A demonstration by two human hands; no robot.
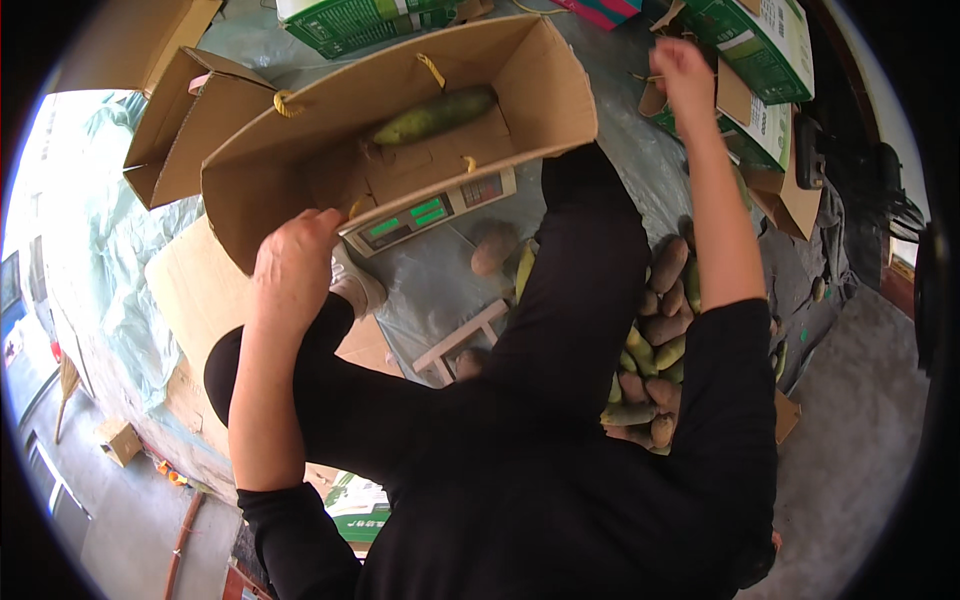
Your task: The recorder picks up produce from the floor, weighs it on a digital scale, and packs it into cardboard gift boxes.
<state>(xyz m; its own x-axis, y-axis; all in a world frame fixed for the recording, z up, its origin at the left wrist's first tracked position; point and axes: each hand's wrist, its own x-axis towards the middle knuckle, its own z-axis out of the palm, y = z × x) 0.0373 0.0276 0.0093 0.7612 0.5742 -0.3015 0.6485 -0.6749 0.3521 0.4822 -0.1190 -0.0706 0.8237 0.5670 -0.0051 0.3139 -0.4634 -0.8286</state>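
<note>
My left hand (293,258) is closed on the near edge of an open cardboard box (330,150), at its left end. Inside that box lies one long green vegetable (435,117), paler at its left end. The box, fitted with yellow cord handles (430,72), rests over a digital scale (430,212) with a lit green display. Out to the upper right, my right hand (683,75) is raised with its fingers curled, beside a green-and-white carton (760,130). What those fingers hold, if anything, is hidden.
Brown tubers (665,325) and green vegetables (640,350) lie heaped right of my leg. Another open box (185,130) stands at the left, and green cartons (350,25) sit at the back. Plastic sheeting (420,310) covers the floor, with a wooden piece (460,337) on it.
</note>
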